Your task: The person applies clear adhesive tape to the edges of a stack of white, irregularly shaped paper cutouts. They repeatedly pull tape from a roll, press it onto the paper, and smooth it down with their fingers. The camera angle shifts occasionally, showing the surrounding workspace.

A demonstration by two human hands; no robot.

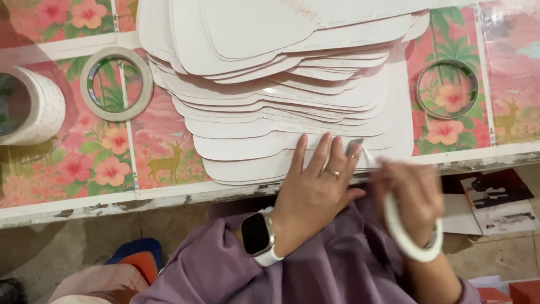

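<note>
Head camera looks straight down on a worktable covered in pink flowered sheets (112, 163), where a fanned stack of white card cut-outs (281, 84) lies overlapped like shingles, each long axis running left to right across the table. The person's left hand (315, 191) rests flat on the nearest card at the table's front edge, fingers spread and extended, pinning it down and gripping nothing. The right hand (413, 200) is blurred; a roll of white tape (408, 233) hangs around it like a bangle, and its fingertips seem pinched on a thin strip of tape (368, 157) that runs up and left to the card edge, just beside the left fingertips. So the card lies ahead of and to the left of the right hand, with the left hand the nearer one, already touching it. Two more tape rolls (115, 84) sit well apart at the left, and a thin ring (447, 89) lies at the right.
</note>
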